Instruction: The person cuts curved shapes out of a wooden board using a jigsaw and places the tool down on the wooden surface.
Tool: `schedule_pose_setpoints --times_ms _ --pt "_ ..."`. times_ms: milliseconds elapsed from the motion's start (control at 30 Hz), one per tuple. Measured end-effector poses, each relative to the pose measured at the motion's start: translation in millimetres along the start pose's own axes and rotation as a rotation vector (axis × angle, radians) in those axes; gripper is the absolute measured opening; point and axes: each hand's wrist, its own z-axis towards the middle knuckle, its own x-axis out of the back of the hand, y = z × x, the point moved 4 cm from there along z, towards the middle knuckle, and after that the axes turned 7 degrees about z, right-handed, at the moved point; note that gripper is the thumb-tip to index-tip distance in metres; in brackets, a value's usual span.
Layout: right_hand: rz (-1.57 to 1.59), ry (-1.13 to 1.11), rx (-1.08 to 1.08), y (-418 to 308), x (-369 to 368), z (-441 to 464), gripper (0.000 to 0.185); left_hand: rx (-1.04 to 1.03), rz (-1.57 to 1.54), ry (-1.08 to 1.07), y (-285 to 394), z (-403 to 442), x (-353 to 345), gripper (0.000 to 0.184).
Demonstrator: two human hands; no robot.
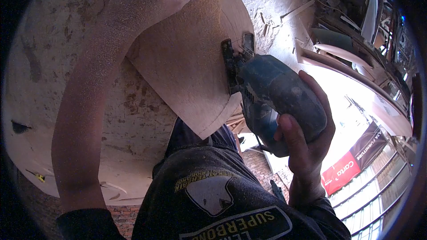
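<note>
My right hand [309, 144] is wrapped around the handle of a dark blue jigsaw [282, 84], thumb on the near side. The jigsaw's metal base sits at the right, curved edge of a thin plywood panel [178, 75], which is dusted with sawdust. Whether the blade is moving, I cannot tell. At the top of the view my left hand [147, 0] lies on the panel, its thumb stretched out to the right. Its other fingers are largely out of sight. The panel rests on a larger stained wooden board [129, 124], and its pointed corner juts past that board toward my body.
Wood scraps [298, 11] lie on the dusty floor at upper right. Curved wooden pieces [351, 69] and clutter stand along the right. A red banner [340, 175] hangs at lower right. A small yellow object [40, 177] is at the far left.
</note>
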Motion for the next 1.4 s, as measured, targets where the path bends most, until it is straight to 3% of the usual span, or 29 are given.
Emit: schedule_pose_setpoints --times_ms 500,667,1400 --pt "-0.035 0.001 0.037 -5 -1 5 0.076 -0.001 0.033 -0.036 0 1 6 0.05" --pt "-0.01 -0.006 -0.057 -12 -2 6 0.077 -0.054 0.059 -0.031 -5 0 5 0.05" --pt "-0.02 0.003 0.057 -12 -2 11 0.078 -0.002 0.028 -0.092 -6 2 7 0.05"
